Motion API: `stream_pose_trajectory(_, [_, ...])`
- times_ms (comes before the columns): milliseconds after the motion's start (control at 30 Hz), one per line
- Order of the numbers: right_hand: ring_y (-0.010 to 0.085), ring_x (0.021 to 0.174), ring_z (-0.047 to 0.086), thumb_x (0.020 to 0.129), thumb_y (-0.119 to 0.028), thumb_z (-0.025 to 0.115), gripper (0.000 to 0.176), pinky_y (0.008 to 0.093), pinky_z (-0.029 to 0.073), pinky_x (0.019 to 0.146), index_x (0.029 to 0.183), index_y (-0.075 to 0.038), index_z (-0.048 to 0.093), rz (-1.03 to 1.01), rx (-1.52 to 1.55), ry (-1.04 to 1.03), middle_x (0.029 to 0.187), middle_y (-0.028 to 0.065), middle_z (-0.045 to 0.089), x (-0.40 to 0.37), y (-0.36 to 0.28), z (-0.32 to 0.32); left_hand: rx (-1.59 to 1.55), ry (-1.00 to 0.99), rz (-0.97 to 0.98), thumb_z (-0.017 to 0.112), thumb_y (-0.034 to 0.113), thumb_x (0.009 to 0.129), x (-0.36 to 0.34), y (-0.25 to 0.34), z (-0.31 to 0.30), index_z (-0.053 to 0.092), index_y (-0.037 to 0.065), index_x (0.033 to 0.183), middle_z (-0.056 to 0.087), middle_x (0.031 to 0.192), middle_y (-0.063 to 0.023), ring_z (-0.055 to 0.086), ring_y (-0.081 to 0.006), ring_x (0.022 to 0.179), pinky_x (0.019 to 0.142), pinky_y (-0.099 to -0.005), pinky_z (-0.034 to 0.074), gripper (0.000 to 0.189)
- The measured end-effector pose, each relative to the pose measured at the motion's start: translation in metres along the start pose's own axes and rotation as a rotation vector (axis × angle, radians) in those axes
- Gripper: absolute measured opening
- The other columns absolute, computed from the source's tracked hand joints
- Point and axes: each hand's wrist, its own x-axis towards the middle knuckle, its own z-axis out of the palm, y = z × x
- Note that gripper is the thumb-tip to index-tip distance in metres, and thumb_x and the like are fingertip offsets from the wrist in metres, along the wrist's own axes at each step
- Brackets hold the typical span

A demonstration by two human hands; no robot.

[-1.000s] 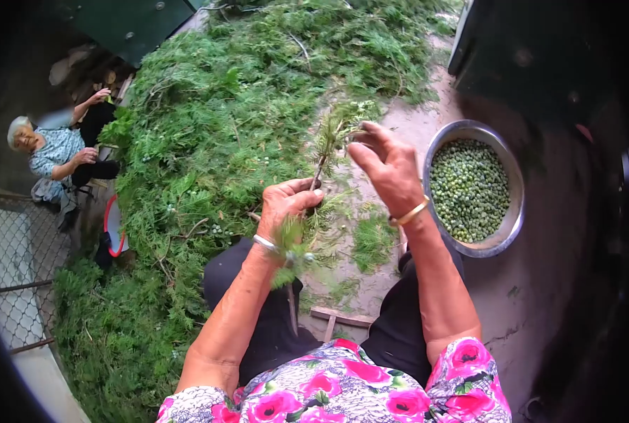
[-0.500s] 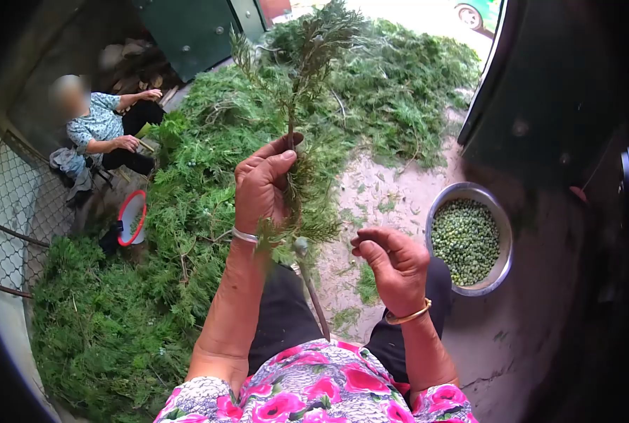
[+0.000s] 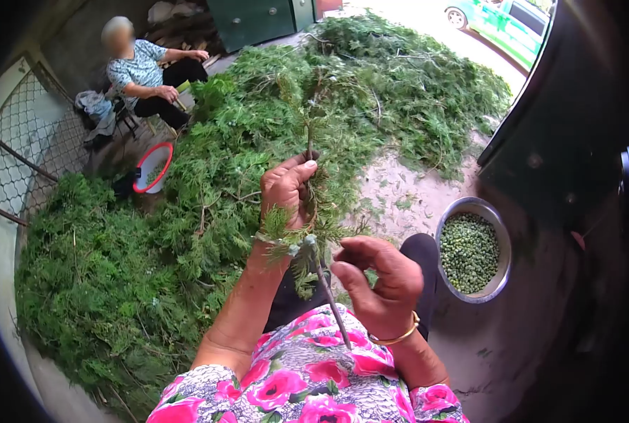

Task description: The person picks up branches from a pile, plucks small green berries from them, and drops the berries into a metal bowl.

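My left hand (image 3: 288,192) is closed around the stem of a leafy evergreen branch (image 3: 335,304), holding it upright before my chest. The bare brown lower end of the stem reaches down to my flowered shirt. Below that hand, a few pale blue-green berries (image 3: 310,240) sit among the branch's leaves. Just right of the stem is my right hand (image 3: 385,285), its curved fingers apart from the thumb and nothing visible between them. A metal basin (image 3: 501,278) stands on the floor to the right, filled with many small green berries (image 3: 469,252).
Cut evergreen branches (image 3: 117,296) are heaped on the left and across the back. A seated person (image 3: 142,74) is at the far left, near a red-rimmed container (image 3: 139,190). Wire mesh (image 3: 36,134) borders the left side; a dark door (image 3: 547,141) stands at right.
The view has shifted, bringing more of the vehicle outside into sight. My right hand has moved closer to the stem, its thumb and fingers wider apart. My left hand keeps hold of the branch.
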Motion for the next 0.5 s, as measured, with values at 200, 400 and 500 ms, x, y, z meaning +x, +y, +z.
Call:
stream_pose_trajectory(200, [0.0215,0.059,0.059,0.071,-0.002,0.069,0.026,0.0299,0.046,0.052,0.094,0.002,0.058,-0.189,-0.349,-0.036,0.072,0.0113,0.059,0.003,0.020,0.021,0.258,0.077,0.235,0.059,0.003,0.080,-0.013,-0.001,-0.006,0.064,-0.004,0.091,0.055,0.070,0.0059,0.045,-0.0020,0.058,0.052,-0.0162,0.035,0.014])
stream_pose_trajectory(400, [0.0269,0.052,0.051,0.071,-0.002,0.066,0.017,0.0367,0.040,0.049,0.083,-0.001,0.054,-0.337,-0.466,-0.012,0.065,0.0112,0.052,0.001,0.027,0.016,0.232,0.095,0.316,0.060,0.003,0.077,-0.006,-0.028,-0.011,0.064,-0.003,0.085,0.052,0.071,0.0076,0.041,-0.0020,0.060,0.053,-0.0173,0.033,0.011])
stream_pose_trajectory(500, [0.0233,0.048,0.046,0.069,0.002,0.065,0.015,0.0326,0.035,0.046,0.078,-0.002,0.055,-0.327,-0.337,0.054,0.058,0.0072,0.047,-0.004,0.014,0.006,0.383,0.179,0.323,0.060,0.003,0.076,0.004,-0.046,-0.020,0.064,-0.003,0.083,0.055,0.072,0.0058,0.044,-0.0031,0.061,0.054,-0.0192,0.036,0.010])
